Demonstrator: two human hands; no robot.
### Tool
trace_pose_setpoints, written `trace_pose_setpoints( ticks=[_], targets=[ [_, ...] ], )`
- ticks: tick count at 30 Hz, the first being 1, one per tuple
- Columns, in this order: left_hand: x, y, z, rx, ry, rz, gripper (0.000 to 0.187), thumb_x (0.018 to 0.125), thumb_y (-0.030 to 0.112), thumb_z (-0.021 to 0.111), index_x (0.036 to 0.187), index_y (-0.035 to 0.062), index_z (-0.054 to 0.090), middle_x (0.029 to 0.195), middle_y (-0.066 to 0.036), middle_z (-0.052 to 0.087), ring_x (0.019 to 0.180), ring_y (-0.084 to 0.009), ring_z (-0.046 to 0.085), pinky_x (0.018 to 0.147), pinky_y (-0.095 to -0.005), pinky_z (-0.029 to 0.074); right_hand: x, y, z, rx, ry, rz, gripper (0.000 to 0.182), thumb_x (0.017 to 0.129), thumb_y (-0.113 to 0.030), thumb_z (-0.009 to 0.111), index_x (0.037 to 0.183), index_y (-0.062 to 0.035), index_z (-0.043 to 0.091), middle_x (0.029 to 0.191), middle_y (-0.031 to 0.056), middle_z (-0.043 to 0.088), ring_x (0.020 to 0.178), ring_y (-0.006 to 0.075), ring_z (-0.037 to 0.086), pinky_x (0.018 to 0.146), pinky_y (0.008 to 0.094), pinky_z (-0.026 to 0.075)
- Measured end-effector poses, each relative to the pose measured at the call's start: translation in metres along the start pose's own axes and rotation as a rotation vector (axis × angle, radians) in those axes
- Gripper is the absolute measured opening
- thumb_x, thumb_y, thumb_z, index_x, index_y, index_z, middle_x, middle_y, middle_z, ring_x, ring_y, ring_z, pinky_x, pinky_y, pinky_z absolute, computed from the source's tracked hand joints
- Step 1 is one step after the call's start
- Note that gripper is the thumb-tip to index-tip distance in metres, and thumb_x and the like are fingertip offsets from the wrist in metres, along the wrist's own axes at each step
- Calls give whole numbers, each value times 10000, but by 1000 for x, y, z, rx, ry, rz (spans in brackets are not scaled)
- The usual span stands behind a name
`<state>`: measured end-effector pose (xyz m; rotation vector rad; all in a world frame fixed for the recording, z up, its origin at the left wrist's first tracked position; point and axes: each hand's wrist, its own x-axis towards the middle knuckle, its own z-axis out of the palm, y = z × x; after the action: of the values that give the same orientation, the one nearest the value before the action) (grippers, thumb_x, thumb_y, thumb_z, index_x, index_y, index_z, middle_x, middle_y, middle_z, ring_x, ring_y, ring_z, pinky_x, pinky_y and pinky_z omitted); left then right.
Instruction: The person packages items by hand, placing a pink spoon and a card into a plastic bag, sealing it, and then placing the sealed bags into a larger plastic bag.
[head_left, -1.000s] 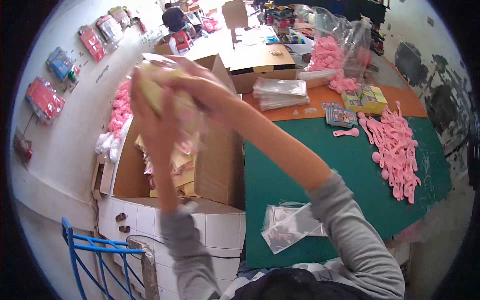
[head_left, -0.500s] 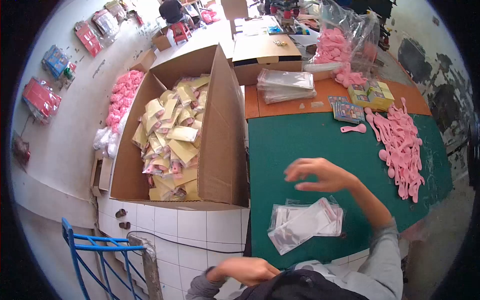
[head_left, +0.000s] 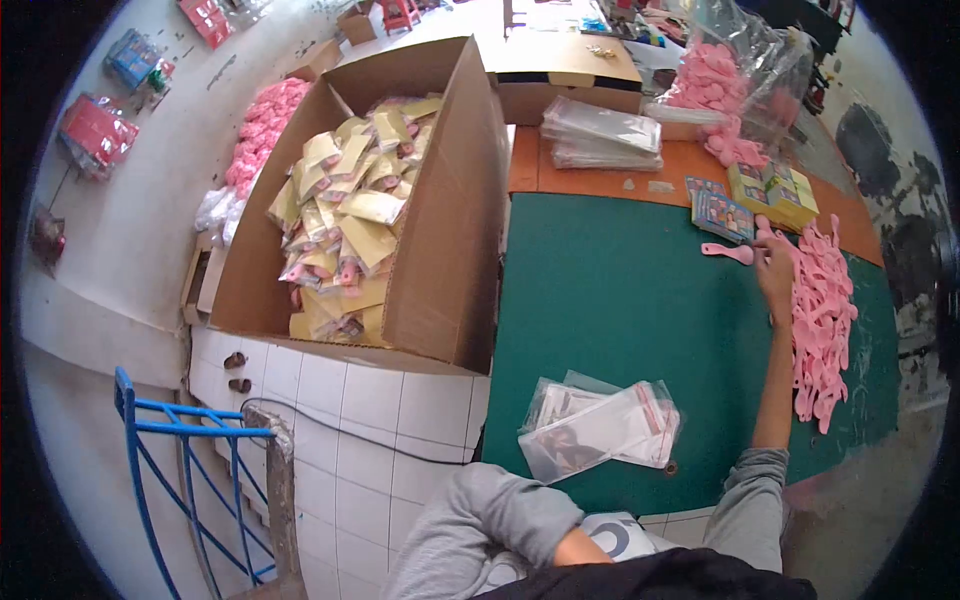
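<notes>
My right hand (head_left: 775,268) is at the left edge of a pile of pink plastic spoons (head_left: 825,325), its fingers bent together on one spoon, whose handle they cover. A single pink spoon (head_left: 726,252) lies just left of the fingers, bowl toward them. Beyond the hand are a fanned stack of printed cards (head_left: 722,217) and yellow bundles of cards (head_left: 772,195). Clear plastic bags (head_left: 600,430) lie overlapped on the green table near my body. My left hand is hidden below; only the sleeve (head_left: 515,515) and a bit of forearm show.
A large cardboard box (head_left: 445,230) of packed pouches (head_left: 350,215) stands left of the green table (head_left: 600,300). More clear bags (head_left: 605,135) are stacked at the back, near a big bag of pink spoons (head_left: 710,80). A blue metal frame (head_left: 200,425) stands lower left.
My right hand has moved from above the clear bags, up and right to the pink spoons. My left hand has gone out of sight toward my body. The camera view has shifted.
</notes>
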<state>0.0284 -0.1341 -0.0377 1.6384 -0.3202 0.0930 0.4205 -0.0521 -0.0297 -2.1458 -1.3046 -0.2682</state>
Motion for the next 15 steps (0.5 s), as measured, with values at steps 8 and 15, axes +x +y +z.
trace_pose_setpoints(
  ticks=[8, 15],
  targets=[
    [23, -4, 11, -26, -2, 27, 298, 882, 195, 522, 1015, -70, 493, 1032, -239, 513, 904, -378, 517, 802, -443, 421, -7, 19, -23, -630, -4, 252, 429, 871, -386, 512, 1191, -100, 520, 1258, 168, 480, 1143, 381, 454, 915, 502, 385],
    [10, 6, 3, -70, -28, 43, 310, 885, 195, 522, 1045, -68, 484, 1066, -243, 498, 944, -379, 501, 827, -445, 409, -13, -9, -42, -829, -295, 688, 525, 887, -556, 362, 1353, -313, 368, 1457, 69, 289, 1288, 428, 298, 912, 727, 253]
  ],
)
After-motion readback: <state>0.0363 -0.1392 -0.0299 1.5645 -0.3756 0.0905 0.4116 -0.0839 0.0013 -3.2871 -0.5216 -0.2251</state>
